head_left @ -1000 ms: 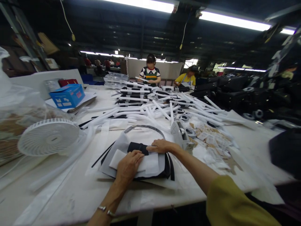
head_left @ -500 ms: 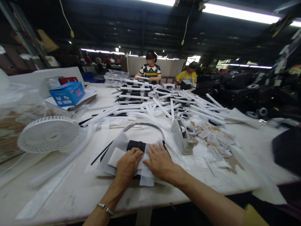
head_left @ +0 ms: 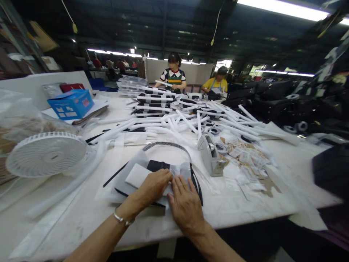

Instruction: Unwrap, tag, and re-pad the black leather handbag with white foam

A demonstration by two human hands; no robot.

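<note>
A black bag [head_left: 157,166] lies flat on the table before me, partly covered by translucent wrapping sheet [head_left: 185,170]. Its curved handle [head_left: 168,144], wrapped in greyish film, arches away from me. On the bag's left part rests a folded white foam sheet [head_left: 137,175]. My left hand [head_left: 155,185] reaches across the bag, its fingers bent together at the wrapping sheet near the middle; what lies under the fingertips is hidden. Right beside it, my right hand [head_left: 185,202] lies flat on the wrapped bag with fingers extended. Black straps [head_left: 198,185] curve out on the right.
A grey tape dispenser [head_left: 211,155] stands to the right, beside a heap of small packets and tags [head_left: 245,163]. White foam tubes [head_left: 180,123] pile up behind. At left are a white fan [head_left: 49,154] and a blue box [head_left: 71,104]. Two co-workers sit across the table.
My left hand has slid right along the bag. My right hand has turned and come nearer to me, covering the sheet strip that hung toward the front edge. The view has shifted slightly.
</note>
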